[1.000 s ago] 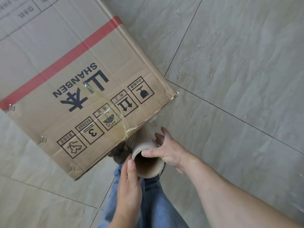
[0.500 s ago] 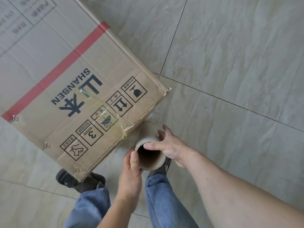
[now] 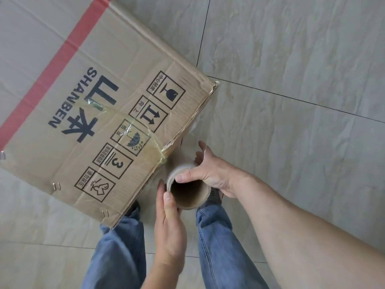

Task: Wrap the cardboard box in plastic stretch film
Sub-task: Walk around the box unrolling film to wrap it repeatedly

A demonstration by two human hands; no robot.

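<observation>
Cardboard-cored film roll (image 3: 188,189) | left hand (image 3: 169,232) cupping | right hand (image 3: 210,173) thumb inside core

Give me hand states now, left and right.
Left hand: closed on the stretch film roll, thumb on its near rim.
Right hand: closed on the same roll, thumb hooked over the far rim.

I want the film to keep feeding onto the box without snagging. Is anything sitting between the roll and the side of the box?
Nothing visible does. The roll, held by the left hand and right hand, sits right beside the cardboard box, with only stretched film between them.
</observation>
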